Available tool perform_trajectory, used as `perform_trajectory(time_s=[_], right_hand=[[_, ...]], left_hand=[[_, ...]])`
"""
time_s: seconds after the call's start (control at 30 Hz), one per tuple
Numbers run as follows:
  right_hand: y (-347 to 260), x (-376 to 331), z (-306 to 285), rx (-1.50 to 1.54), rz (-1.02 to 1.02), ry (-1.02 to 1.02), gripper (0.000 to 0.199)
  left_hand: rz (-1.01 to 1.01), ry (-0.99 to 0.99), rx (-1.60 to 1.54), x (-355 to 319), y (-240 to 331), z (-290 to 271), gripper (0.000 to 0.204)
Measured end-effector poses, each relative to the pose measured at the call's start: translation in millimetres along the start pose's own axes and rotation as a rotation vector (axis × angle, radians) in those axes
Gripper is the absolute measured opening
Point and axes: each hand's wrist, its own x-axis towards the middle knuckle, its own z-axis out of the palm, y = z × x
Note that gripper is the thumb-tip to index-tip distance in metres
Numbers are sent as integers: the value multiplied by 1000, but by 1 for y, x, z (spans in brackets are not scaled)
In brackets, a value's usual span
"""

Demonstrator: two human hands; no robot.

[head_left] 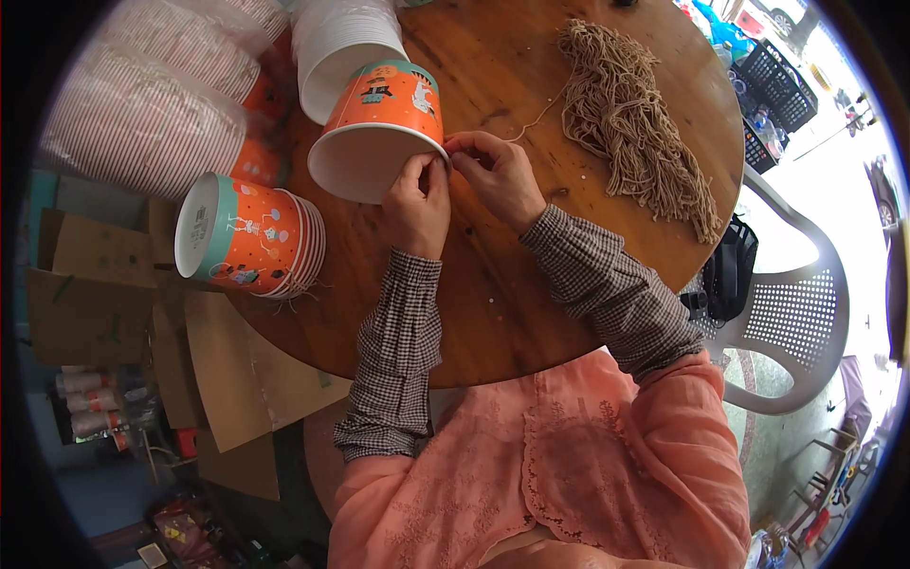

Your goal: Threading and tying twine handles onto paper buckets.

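Note:
An orange paper bucket (384,119) with cartoon prints and a teal band lies on its side on the round wooden table (493,313), white inside toward me. My left hand (417,204) pinches its rim at the right side. My right hand (493,171) meets it there, fingers closed on a thin beige string (536,119) that runs up to a heap of beige strings (635,119).
A nested stack of orange buckets (251,237) lies at the table's left edge. White stacked buckets (336,43) and wrapped striped stacks (152,104) sit behind. A white plastic chair (796,322) holding a black bag (730,270) stands right. Cardboard sheets (237,370) lie left below.

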Motion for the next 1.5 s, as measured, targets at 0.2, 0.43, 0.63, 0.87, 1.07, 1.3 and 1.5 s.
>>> perform_trajectory(time_s=[0.2, 0.43, 0.63, 0.87, 1.07, 1.3, 1.5], right_hand=[[3, -2, 0, -130, -233, 41, 25], [-3, -4, 0, -128, -155, -40, 27], [-7, -11, -7, -446, -13, -178, 24], [-9, -15, -21, -506, -148, 41, 16], [-13, -16, -25, -741, -351, 32, 10], [-19, -16, -23, -722, -431, 105, 11], [-11, -4, -28, -453, -319, 127, 12]], left_hand=[[255, 112, 59, -4, 18, 2, 7], [422, 82, -31, 6, 5, 6, 8], [139, -27, -49, 15, -20, 6, 16], [-22, -57, -340, 13, -17, 10, 15], [-32, -70, -371, 6, -9, 11, 11], [37, -168, -240, 5, -14, 11, 11], [-201, -305, -492, 7, -13, 12, 13]])
